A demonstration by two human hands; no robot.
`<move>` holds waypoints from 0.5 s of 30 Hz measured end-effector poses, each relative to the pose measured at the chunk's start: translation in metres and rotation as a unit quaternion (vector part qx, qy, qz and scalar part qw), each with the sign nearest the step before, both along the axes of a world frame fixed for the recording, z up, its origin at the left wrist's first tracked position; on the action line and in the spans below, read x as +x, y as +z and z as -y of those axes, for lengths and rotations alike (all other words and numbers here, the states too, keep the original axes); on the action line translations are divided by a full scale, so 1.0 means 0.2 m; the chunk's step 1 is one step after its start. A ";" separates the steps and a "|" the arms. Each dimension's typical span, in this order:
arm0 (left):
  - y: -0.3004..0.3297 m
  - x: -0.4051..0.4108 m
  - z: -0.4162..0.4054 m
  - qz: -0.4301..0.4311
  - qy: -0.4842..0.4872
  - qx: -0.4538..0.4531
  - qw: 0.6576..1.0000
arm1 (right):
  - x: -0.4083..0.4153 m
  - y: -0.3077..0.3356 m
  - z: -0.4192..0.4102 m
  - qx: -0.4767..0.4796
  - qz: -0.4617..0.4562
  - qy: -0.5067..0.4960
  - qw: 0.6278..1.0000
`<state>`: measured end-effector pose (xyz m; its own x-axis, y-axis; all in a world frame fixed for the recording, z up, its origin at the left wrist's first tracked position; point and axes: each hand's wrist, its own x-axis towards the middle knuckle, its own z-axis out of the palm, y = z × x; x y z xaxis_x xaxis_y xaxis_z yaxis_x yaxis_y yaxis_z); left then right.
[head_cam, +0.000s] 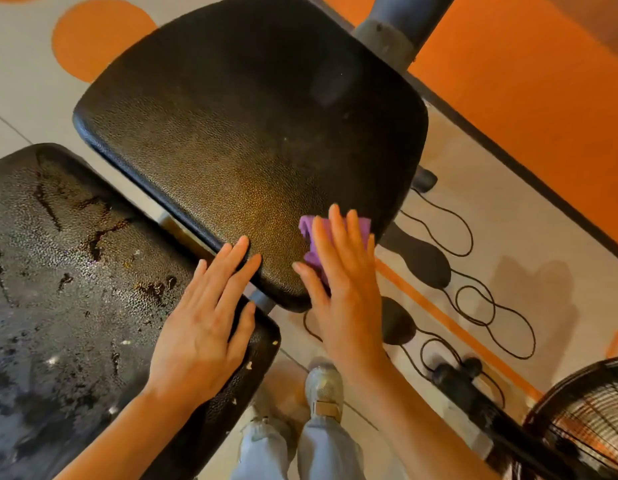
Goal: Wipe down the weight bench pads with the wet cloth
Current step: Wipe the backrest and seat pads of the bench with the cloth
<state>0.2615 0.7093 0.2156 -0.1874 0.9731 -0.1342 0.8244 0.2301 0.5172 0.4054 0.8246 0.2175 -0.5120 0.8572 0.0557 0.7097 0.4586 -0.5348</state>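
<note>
Bare forearms, pale jeans (321, 452), grey sneaker (324, 386)

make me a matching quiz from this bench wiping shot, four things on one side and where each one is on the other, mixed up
Things:
1. purple cloth
2. left hand
3. cracked pad
4. fan

Places:
a. bottom right corner, on the floor
b. under the right hand, on the smoother pad
c. left of the picture, its surface worn
d. fingers flat across the gap between the two pads

Pairs: 1-b, 2-d, 3-c, 4-a
</note>
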 end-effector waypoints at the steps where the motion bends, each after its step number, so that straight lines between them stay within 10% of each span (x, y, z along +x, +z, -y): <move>1: 0.00 0.00 0.00 0.000 -0.001 -0.003 1.000 | 0.04 0.00 -0.01 0.002 0.002 0.035 0.999; 8: 0.00 0.00 -0.01 -0.003 -0.003 -0.001 1.000 | -0.02 -0.08 -0.66 0.023 0.034 -0.148 0.988; 15: 0.02 0.00 -0.01 -0.003 -0.008 -0.014 1.000 | 0.10 0.01 -0.17 0.008 -0.026 0.065 0.997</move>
